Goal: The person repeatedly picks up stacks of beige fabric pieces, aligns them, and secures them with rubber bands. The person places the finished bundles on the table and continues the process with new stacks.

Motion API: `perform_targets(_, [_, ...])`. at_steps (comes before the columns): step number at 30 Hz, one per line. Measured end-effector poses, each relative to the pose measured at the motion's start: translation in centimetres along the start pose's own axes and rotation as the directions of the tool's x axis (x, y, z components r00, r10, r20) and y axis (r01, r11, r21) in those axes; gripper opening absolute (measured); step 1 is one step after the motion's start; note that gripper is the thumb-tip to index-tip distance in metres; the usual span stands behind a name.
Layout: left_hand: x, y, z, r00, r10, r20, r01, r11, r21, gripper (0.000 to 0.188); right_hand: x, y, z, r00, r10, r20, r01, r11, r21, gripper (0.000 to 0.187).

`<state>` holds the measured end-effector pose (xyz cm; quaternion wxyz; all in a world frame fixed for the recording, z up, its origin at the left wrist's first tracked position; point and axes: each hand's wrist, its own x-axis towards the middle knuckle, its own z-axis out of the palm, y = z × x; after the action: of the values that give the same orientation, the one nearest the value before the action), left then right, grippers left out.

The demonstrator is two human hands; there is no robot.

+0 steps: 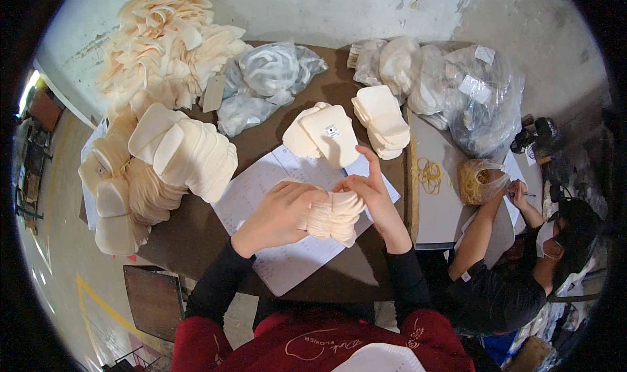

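Observation:
A thick stack of cream-coloured, pad-like cut pieces (332, 218) is held above the papers, its layered edges facing me. My left hand (279, 214) is closed round its left side. My right hand (373, 194) pinches the upper right part between thumb and fingers, with the index finger pointing up. Whether a band goes round this stack cannot be made out. Just beyond my hands lies a pile of the same pieces (336, 140), its top one bearing a small printed label. Written sheets of paper (287, 267) spread underneath on the brown table.
Banded stacks (189, 151) crowd the table's left, below a tall loose heap (160, 42). Another stack (382, 121) and clear plastic bags (483, 98) stand at the back right. Yellow rubber bands (429, 175) lie near a tub of bands (475, 179). A co-worker (509, 287) writes at right.

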<state>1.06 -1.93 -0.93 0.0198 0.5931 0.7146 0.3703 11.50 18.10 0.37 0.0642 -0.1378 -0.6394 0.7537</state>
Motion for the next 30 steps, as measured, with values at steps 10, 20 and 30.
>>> perform_targets(10, [-4.0,-2.7,0.6,0.731,-0.678,-0.076,0.324,0.443,-0.836,0.087,2.7,-2.0,0.2,0.809,-0.391,0.439,0.345,0.920,0.185,0.114])
perform_targets(20, [-7.4,-11.0,3.6,0.692,-0.718,-0.070,0.213,0.297,-0.931,0.064,8.5,0.3,-0.3,0.804,-0.440,0.400,0.472,0.881,0.020,0.104])
perform_targets(30, [1.0,-10.4,1.6,0.748,-0.513,-0.421,0.470,0.858,-0.210,0.042,8.2,1.4,-0.6,0.915,-0.392,0.094,0.398,0.916,-0.048,0.104])
